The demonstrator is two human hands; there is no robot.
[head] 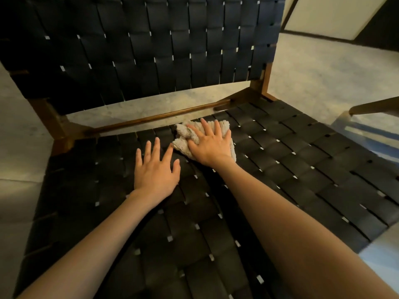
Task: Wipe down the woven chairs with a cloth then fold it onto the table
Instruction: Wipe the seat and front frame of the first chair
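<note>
A black woven chair fills the view, its seat [280, 160] low in front of me and its woven backrest [151, 50] rising behind on a brown wooden frame [155, 118]. A crumpled beige cloth [183, 131] lies near the rear edge of the seat. My right hand [210, 143] presses flat on the cloth with fingers spread. My left hand [154, 169] rests flat on the bare weave just left of the cloth, fingers spread, its index fingertip close to the cloth's edge.
Pale concrete floor [323, 67] surrounds the chair and shows through the gap under the backrest. At the right edge stands part of another wooden piece [375, 106], with a pale panel [336, 16] leaning at the top right.
</note>
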